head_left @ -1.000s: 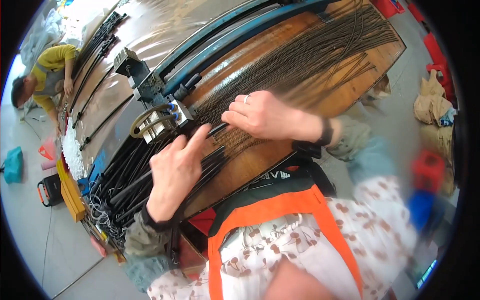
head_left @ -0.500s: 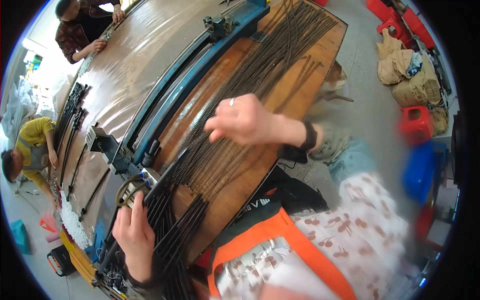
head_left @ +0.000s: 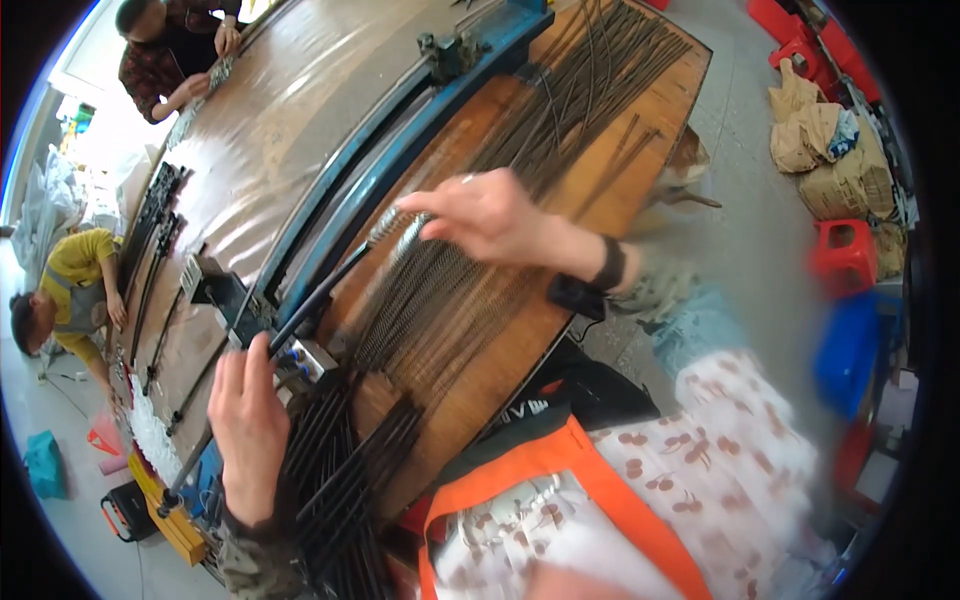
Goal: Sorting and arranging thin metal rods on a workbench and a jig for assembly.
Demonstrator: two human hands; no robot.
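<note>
Black rod (head_left: 325,290) runs diagonally from lower left to mid-frame, coil spring (head_left: 384,227) at its upper end. Left hand (head_left: 248,428), left of centre: grip curled around the rod. Right hand (head_left: 490,218), just above centre: fingers at the spring's upper end, motion-blurred, can't tell if the grip is pinching it. Loose springs (head_left: 425,285) lie across the wooden surface (head_left: 485,375) centre-frame; black rod bundle (head_left: 335,455) lower centre-left. Blue rail (head_left: 372,185) upper centre.
</note>
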